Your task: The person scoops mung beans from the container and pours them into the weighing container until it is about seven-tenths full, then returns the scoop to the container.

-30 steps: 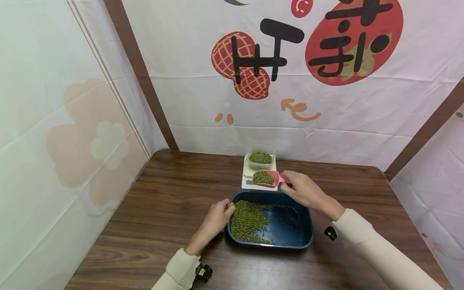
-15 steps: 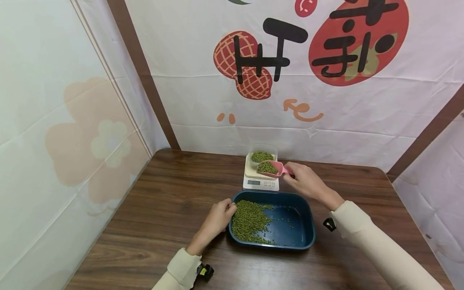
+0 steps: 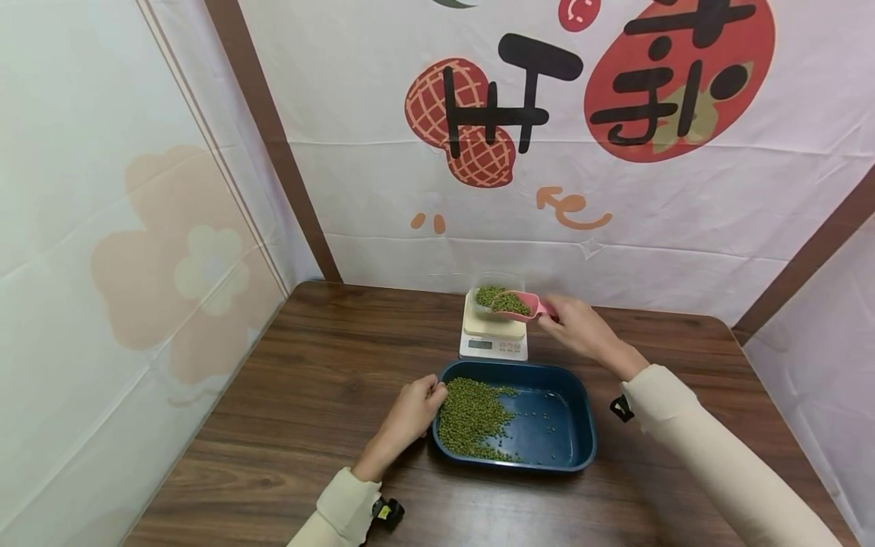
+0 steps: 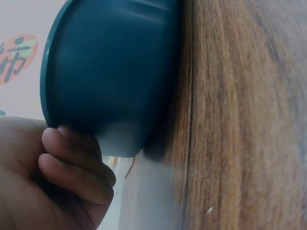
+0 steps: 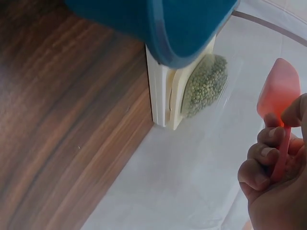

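Observation:
My right hand [image 3: 577, 327] grips the handle of a pink scoop [image 3: 529, 307] loaded with green mung beans. In the head view the scoop overlaps the right side of a clear plastic container [image 3: 484, 308] that holds more beans [image 5: 207, 85]. The container stands on a white kitchen scale [image 3: 494, 348]. My left hand [image 3: 410, 410] grips the left rim of a dark blue basin [image 3: 519, 465], its fingers curled at the edge in the left wrist view. Mung beans [image 3: 472, 418] are heaped in the basin's left half, with a few scattered to the right.
The scale stands just behind the basin, near the back edge of the brown wooden table [image 3: 294, 395]. A white printed cloth [image 3: 383, 190] hangs behind the table, and another cloth wall [image 3: 102, 304] rises on the left.
My right hand has moved the loaded scoop back and up, from over the scale's display to the clear container, uncovering the display. My left hand has stayed on the basin's rim.

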The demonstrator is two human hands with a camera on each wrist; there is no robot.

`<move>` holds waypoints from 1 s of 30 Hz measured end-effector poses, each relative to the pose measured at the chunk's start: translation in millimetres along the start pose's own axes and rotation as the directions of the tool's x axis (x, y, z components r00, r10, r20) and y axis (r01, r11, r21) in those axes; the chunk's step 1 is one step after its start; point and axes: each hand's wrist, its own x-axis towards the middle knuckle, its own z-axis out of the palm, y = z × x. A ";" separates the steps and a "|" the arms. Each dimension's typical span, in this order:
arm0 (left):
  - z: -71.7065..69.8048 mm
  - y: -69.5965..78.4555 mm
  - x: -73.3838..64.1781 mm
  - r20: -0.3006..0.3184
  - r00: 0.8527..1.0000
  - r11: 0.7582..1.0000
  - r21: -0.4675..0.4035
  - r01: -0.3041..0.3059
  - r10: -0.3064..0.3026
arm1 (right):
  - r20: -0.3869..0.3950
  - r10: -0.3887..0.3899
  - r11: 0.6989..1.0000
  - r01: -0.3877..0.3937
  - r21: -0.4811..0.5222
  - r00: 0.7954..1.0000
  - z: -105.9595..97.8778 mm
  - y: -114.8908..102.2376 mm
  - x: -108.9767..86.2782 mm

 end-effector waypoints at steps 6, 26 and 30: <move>0.7 -0.4 -0.2 0.004 1.000 1.000 0.003 -0.011 0.011 | 0.020 0.019 1.000 -0.018 -0.014 1.000 -5.8 2.5 7.0; 0.0 0.6 0.7 -0.002 1.000 1.000 0.000 -0.002 0.002 | 0.052 0.061 0.998 -0.060 -0.011 0.997 -11.2 12.8 28.5; 0.4 1.1 1.5 0.000 1.000 1.000 0.003 0.004 -0.004 | 0.055 0.067 0.998 -0.065 -0.026 0.996 -11.3 15.6 33.4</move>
